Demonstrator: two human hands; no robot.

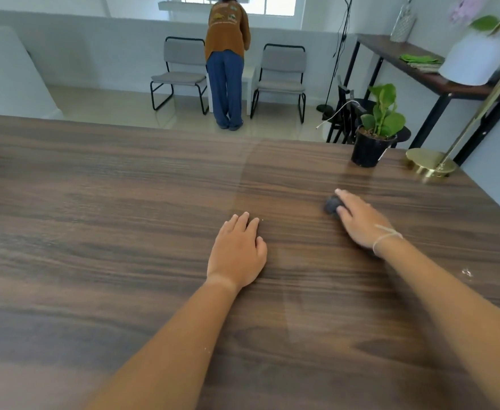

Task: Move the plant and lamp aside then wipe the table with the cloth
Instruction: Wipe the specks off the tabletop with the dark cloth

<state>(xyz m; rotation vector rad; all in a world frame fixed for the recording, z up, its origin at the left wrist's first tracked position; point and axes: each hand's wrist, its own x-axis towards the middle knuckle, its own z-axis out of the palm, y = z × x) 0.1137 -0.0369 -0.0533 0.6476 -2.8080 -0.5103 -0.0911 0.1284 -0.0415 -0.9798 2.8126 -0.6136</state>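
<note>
A dark wooden table (109, 232) fills the view. My right hand (359, 221) presses flat on a dark grey cloth (332, 204), only a bunched corner of which shows past my fingers. My left hand (238, 250) rests flat on the tabletop with its fingers together, holding nothing. A green plant in a black pot (371, 143) stands at the far right edge of the table. Right of it is the gold lamp (430, 164), its round base on the table corner and its white shade high up at the right. A faint wiped streak shows on the wood.
Beyond the table a person (226, 60) stands with their back to me between two grey chairs (180, 69). A dark side shelf (420, 63) along the right wall carries green cloths and a glass vase. A black stand with cables is behind the plant.
</note>
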